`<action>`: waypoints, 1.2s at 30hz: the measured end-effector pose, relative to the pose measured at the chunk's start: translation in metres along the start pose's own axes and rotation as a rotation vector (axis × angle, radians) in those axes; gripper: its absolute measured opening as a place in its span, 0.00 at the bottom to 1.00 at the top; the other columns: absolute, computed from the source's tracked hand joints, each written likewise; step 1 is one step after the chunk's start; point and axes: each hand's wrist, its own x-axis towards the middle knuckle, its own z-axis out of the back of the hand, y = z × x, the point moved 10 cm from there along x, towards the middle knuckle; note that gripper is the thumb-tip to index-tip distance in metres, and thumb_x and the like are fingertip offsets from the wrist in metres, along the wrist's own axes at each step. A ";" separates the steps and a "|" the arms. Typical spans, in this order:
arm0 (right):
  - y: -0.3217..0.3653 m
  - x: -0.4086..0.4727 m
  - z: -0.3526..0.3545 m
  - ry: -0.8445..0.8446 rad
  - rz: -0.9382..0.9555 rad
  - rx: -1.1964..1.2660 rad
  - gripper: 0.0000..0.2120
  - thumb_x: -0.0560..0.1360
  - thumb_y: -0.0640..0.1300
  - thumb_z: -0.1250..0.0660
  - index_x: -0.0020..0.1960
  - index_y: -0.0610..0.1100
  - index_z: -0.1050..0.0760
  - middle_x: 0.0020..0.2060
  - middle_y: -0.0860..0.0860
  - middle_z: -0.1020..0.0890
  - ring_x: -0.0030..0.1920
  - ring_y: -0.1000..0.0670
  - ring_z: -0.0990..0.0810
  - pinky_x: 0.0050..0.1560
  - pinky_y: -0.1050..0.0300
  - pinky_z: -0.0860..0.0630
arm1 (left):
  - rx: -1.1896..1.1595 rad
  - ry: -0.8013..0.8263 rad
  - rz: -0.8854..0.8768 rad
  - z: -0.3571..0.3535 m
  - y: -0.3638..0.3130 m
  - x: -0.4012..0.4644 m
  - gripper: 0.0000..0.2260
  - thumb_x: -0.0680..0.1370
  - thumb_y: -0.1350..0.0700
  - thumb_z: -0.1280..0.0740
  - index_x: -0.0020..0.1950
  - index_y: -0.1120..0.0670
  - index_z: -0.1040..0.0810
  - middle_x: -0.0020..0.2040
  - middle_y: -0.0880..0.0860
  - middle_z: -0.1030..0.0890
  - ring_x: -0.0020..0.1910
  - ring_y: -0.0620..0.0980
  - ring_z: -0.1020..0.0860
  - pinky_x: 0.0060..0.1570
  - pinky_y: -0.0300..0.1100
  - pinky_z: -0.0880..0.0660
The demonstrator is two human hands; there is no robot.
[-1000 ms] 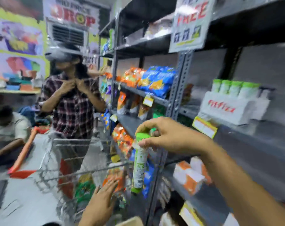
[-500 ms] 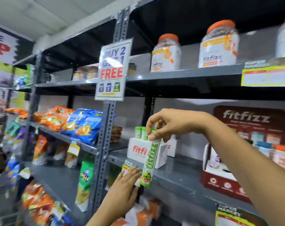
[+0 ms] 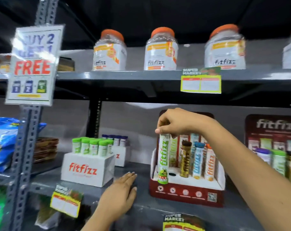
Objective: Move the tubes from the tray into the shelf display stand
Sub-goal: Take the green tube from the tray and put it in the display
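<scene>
My right hand [image 3: 173,123] pinches the cap of a green and white fitfizz tube [image 3: 163,159] and holds it upright at the left end of the red display stand [image 3: 186,193]. The tube's foot sits at the stand's white top, beside a dark empty hole [image 3: 172,174]. A brown tube [image 3: 185,160], a blue tube [image 3: 197,161] and an orange tube [image 3: 210,164] stand in the stand to its right. My left hand [image 3: 120,195] rests flat on the grey shelf [image 3: 141,170], left of the stand, holding nothing.
A white fitfizz box [image 3: 87,170] with several green-capped tubes stands left of my left hand. A second red stand [image 3: 274,147] is at the far right. Orange-lidded jars [image 3: 160,50] line the shelf above. A promo sign [image 3: 33,64] hangs on the upright post.
My right hand carried the green tube rightward from the white box to the red stand and lowered it there. My left hand moved from the shelf edge onto the shelf top.
</scene>
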 end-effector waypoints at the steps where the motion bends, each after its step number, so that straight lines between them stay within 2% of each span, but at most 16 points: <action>1: -0.012 0.000 0.000 -0.008 -0.031 -0.020 0.13 0.75 0.54 0.33 0.45 0.46 0.18 0.37 0.51 0.15 0.34 0.53 0.17 0.34 0.63 0.27 | 0.037 0.026 0.022 -0.002 0.002 0.002 0.34 0.71 0.38 0.58 0.70 0.48 0.31 0.70 0.47 0.29 0.68 0.47 0.31 0.64 0.39 0.36; 3: -0.034 0.002 -0.003 -0.021 -0.090 -0.043 0.13 0.75 0.54 0.34 0.47 0.45 0.18 0.41 0.48 0.15 0.41 0.48 0.17 0.37 0.59 0.26 | 0.129 0.038 0.013 -0.004 0.001 0.001 0.33 0.69 0.38 0.60 0.65 0.44 0.27 0.66 0.43 0.25 0.61 0.47 0.25 0.55 0.44 0.27; 5: -0.050 0.003 -0.007 -0.039 -0.139 -0.042 0.13 0.76 0.53 0.34 0.49 0.44 0.18 0.45 0.48 0.15 0.46 0.48 0.18 0.45 0.54 0.23 | 0.142 0.012 -0.014 0.000 -0.007 -0.005 0.27 0.71 0.41 0.55 0.60 0.43 0.22 0.60 0.41 0.20 0.53 0.45 0.20 0.44 0.43 0.22; 7: -0.059 0.004 -0.012 -0.063 -0.172 -0.027 0.13 0.76 0.52 0.34 0.50 0.43 0.18 0.47 0.49 0.16 0.48 0.48 0.19 0.47 0.54 0.25 | 0.116 0.014 -0.009 0.001 -0.010 -0.013 0.20 0.72 0.46 0.47 0.51 0.44 0.16 0.51 0.41 0.16 0.43 0.43 0.17 0.32 0.39 0.22; 9: -0.065 0.006 -0.022 -0.069 -0.189 -0.024 0.13 0.77 0.51 0.35 0.51 0.42 0.18 0.48 0.48 0.16 0.48 0.49 0.20 0.45 0.56 0.28 | 0.103 0.001 0.010 0.003 -0.009 -0.016 0.17 0.71 0.48 0.44 0.46 0.45 0.15 0.46 0.43 0.15 0.38 0.42 0.17 0.28 0.37 0.23; 12: -0.075 0.011 -0.040 -0.075 -0.214 0.000 0.12 0.79 0.49 0.37 0.54 0.42 0.19 0.52 0.47 0.17 0.48 0.51 0.23 0.46 0.57 0.31 | 0.130 0.003 0.018 0.005 -0.012 -0.017 0.18 0.71 0.49 0.44 0.45 0.47 0.14 0.45 0.44 0.15 0.39 0.42 0.17 0.28 0.37 0.23; 15: -0.085 0.013 -0.046 -0.110 -0.253 0.018 0.13 0.80 0.48 0.39 0.57 0.43 0.22 0.57 0.45 0.20 0.53 0.48 0.23 0.48 0.55 0.30 | 0.142 0.005 0.034 0.006 -0.013 -0.018 0.18 0.71 0.49 0.44 0.45 0.48 0.14 0.46 0.45 0.15 0.41 0.42 0.17 0.31 0.37 0.22; 18: -0.089 0.017 -0.050 -0.126 -0.274 0.030 0.13 0.80 0.49 0.39 0.57 0.42 0.22 0.57 0.45 0.21 0.53 0.47 0.23 0.48 0.55 0.30 | 0.131 0.007 0.058 0.007 -0.011 -0.019 0.18 0.71 0.50 0.44 0.46 0.48 0.14 0.47 0.45 0.15 0.43 0.42 0.17 0.32 0.38 0.21; 21: -0.097 0.020 -0.053 -0.141 -0.318 0.044 0.13 0.79 0.51 0.38 0.56 0.44 0.22 0.57 0.44 0.22 0.51 0.47 0.22 0.50 0.52 0.26 | 0.131 0.002 0.064 0.009 -0.011 -0.018 0.18 0.72 0.50 0.44 0.46 0.48 0.14 0.47 0.45 0.15 0.43 0.43 0.17 0.32 0.38 0.21; 24: -0.096 0.021 -0.062 -0.066 -0.308 0.047 0.13 0.78 0.51 0.37 0.56 0.44 0.21 0.54 0.45 0.22 0.46 0.49 0.23 0.48 0.53 0.26 | 0.129 0.005 0.075 0.009 -0.011 -0.019 0.18 0.72 0.50 0.45 0.47 0.48 0.15 0.48 0.46 0.15 0.42 0.44 0.17 0.31 0.40 0.21; 26: -0.094 0.022 -0.068 -0.019 -0.281 0.037 0.13 0.77 0.53 0.36 0.53 0.46 0.20 0.54 0.46 0.22 0.50 0.49 0.24 0.52 0.51 0.26 | 0.118 0.014 0.083 0.010 -0.011 -0.019 0.18 0.72 0.50 0.45 0.46 0.48 0.15 0.47 0.45 0.15 0.42 0.43 0.17 0.31 0.40 0.21; 29: -0.093 0.019 -0.072 0.006 -0.272 0.015 0.14 0.77 0.53 0.36 0.52 0.44 0.19 0.46 0.49 0.22 0.47 0.50 0.25 0.52 0.50 0.28 | 0.115 0.017 0.077 0.011 -0.012 -0.019 0.18 0.71 0.50 0.44 0.46 0.48 0.14 0.47 0.45 0.15 0.43 0.42 0.17 0.31 0.38 0.22; 30: -0.094 0.018 -0.071 -0.001 -0.274 -0.009 0.15 0.77 0.54 0.36 0.53 0.45 0.19 0.45 0.50 0.22 0.48 0.50 0.24 0.54 0.49 0.28 | 0.113 0.023 0.079 0.011 -0.013 -0.020 0.18 0.71 0.50 0.44 0.45 0.48 0.14 0.47 0.45 0.15 0.42 0.42 0.17 0.31 0.37 0.22; 33: -0.097 0.015 -0.066 -0.033 -0.290 -0.088 0.16 0.77 0.57 0.37 0.54 0.48 0.19 0.49 0.51 0.19 0.53 0.49 0.25 0.65 0.44 0.35 | 0.111 0.041 0.072 0.009 -0.013 -0.020 0.18 0.72 0.50 0.45 0.46 0.48 0.14 0.47 0.45 0.15 0.41 0.43 0.17 0.30 0.38 0.22; 36: -0.099 0.014 -0.068 -0.044 -0.287 -0.090 0.15 0.77 0.58 0.38 0.54 0.50 0.20 0.53 0.52 0.18 0.60 0.47 0.26 0.68 0.43 0.41 | 0.102 0.067 0.075 0.005 -0.011 -0.021 0.18 0.72 0.50 0.45 0.46 0.47 0.14 0.47 0.45 0.15 0.41 0.43 0.17 0.29 0.38 0.22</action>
